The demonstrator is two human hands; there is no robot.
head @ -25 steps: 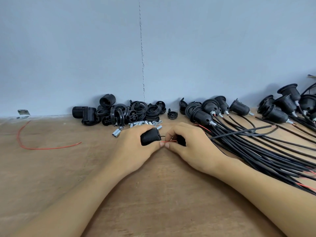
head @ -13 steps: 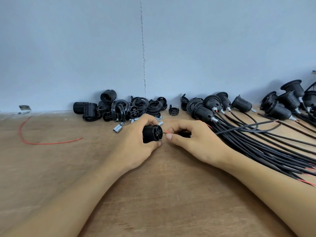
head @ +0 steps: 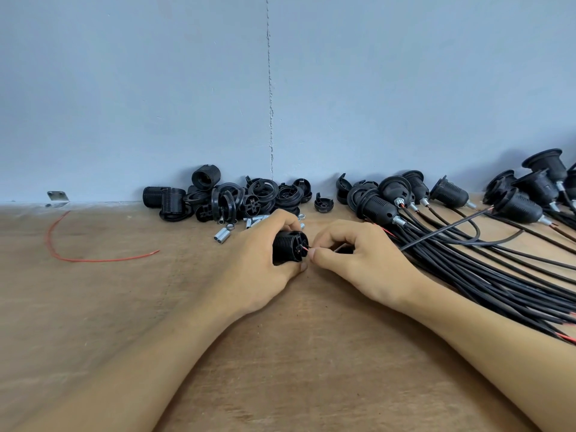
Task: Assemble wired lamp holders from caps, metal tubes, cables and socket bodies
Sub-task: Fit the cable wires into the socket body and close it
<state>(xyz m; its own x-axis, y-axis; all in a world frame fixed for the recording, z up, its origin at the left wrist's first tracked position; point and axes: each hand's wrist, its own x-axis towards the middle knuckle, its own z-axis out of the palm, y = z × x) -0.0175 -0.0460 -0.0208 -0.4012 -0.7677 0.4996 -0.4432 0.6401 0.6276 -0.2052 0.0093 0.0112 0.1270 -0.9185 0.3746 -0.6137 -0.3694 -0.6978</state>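
One stray red wire (head: 93, 260) curls on the wooden table (head: 280, 369) at the far left, well apart from the work; a small metal bracket (head: 57, 196) sits beyond it at the foot of the wall (head: 156, 88). Further right, against that wall, lies a heap of loose black parts (head: 237, 198), threaded bodies and caps tumbled together, with a scatter of short metal tubes (head: 222, 236) just in front.

Near the middle the left hand (head: 249, 269) has its fingers and thumb curled round a socket body (head: 288, 247), holding it on its side low over the table, terminal end turned to the right; the right hand (head: 358, 263) meets it there, thumb and forefinger pressed together on a thin red conductor (head: 307, 250) whose tip is right at the terminal face, the other fingers curled over something dark I cannot make out.

To my eye the step is feeding the bared wires into the terminals. The body looks like light, rigid plastic, and its ribbed thread gives a sure hold round the barrel; the conductor is thin and floppy, so it wants pinching close to its tip or it will buckle.

On the right a thick fan of black cables (head: 483, 269) runs toward the near right; finished lamp holders (head: 377, 207) lie at their far ends by the wall.
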